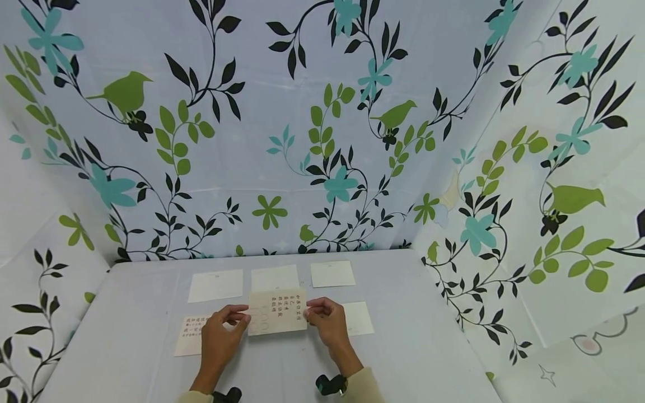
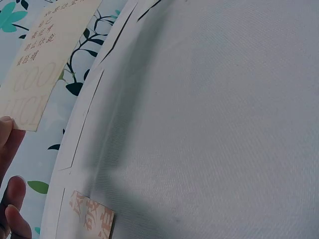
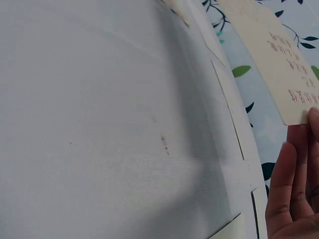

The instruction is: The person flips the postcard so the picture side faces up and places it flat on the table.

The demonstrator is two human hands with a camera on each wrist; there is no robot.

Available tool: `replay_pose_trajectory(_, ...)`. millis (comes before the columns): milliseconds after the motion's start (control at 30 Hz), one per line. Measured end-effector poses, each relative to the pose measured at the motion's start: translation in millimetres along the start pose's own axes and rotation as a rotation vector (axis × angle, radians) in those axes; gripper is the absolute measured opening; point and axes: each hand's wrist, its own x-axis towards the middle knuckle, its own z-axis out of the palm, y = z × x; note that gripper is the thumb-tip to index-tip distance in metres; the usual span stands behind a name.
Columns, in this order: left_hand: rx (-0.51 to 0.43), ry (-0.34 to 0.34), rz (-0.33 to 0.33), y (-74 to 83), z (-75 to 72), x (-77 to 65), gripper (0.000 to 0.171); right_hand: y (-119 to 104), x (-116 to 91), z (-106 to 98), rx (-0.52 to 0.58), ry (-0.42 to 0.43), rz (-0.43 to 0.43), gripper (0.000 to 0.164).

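A cream card [image 1: 277, 312] with columns of handwritten-style characters and pale round lettering is held up above the table. My left hand [image 1: 221, 341] pinches its left edge between thumb and fingers. At the opposite edge, my right hand [image 1: 330, 330] pinches the card the same way. The left wrist view shows the card [image 2: 45, 64] at upper left with the left fingertips [image 2: 6, 127] on its corner. In the right wrist view the right hand [image 3: 296, 184] grips the other end of the card [image 3: 279, 59].
On the white table [image 1: 403, 358], a card with red-brown writing [image 1: 188, 336] lies partly behind my left hand. Blank-looking cards lie in a back row: left [image 1: 215, 285], middle [image 1: 274, 277], right [image 1: 332, 273]. Another card [image 1: 359, 319] is beside my right hand. Patterned cloth [image 1: 312, 140] hangs behind.
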Motion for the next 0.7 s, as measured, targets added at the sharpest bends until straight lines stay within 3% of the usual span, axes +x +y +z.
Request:
replay_pose_trajectory(300, 0.077, -0.033, -0.035, -4.6, 4.5, -1.5, 0.021, 6.9, -2.6, 8.3, -0.123, 0.112, 0.012, 0.016)
replay_pose_trajectory(700, 0.150, -0.067, -0.025, -17.8, 10.6, -6.3, 0.021, 22.0, -3.0, 13.9, -0.279, 0.159, 0.027, 0.016)
